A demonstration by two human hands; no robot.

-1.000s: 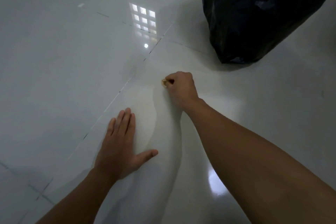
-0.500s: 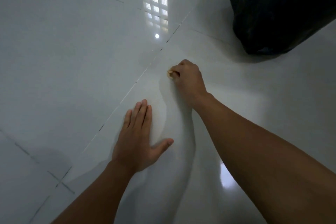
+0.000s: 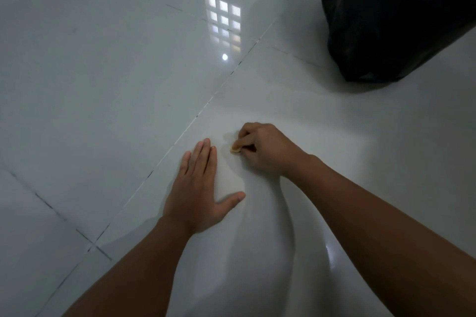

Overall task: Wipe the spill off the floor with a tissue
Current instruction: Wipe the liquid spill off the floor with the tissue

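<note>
Two forearms enter from the lower edge of the view, both bare from the frame edge to the wrist; no sleeve, cuff or glove shows on either. Left hand [image 3: 199,193]: uncovered, five digits visible, nails short, nothing worn on fingers or wrist. Right hand [image 3: 265,149]: uncovered, knuckles and back of the hand visible, fingertips mostly hidden beneath it; nothing worn on the visible fingers or wrist. Lighting is dim, so fine surface detail on either arm cannot be made out.
</note>
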